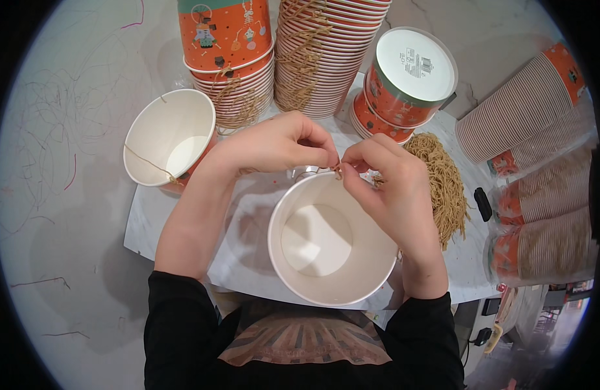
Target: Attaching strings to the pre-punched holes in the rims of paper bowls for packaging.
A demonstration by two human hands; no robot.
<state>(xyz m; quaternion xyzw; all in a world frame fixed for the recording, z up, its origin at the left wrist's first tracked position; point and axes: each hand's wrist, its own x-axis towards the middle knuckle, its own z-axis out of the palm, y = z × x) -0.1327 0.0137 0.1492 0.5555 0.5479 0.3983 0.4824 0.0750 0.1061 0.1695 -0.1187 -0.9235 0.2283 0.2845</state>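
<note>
A white-lined paper bucket (373, 257) stands upright before me at the table's near edge, its open top facing up. Over its far rim, my left hand (297, 140) and my right hand (394, 175) meet fingertip to fingertip. Each is closed in a pinch on a thin brown twine cord (339, 171), of which only a short bit shows between the fingers. Just beyond my right hand lies a heap of loose tan twine cords (440, 185). Left of my left forearm, another bucket (173, 140) leans tilted, with a cord strung across its mouth.
Tall nested stacks of orange-patterned buckets (225, 36) and pale-rimmed buckets (342, 55) stand at the back, cords hanging off them. Upside-down buckets (417, 65) sit to their right. Bagged bucket stacks (540, 250) line the right side. A small black object (482, 204) lies near the table (245, 270).
</note>
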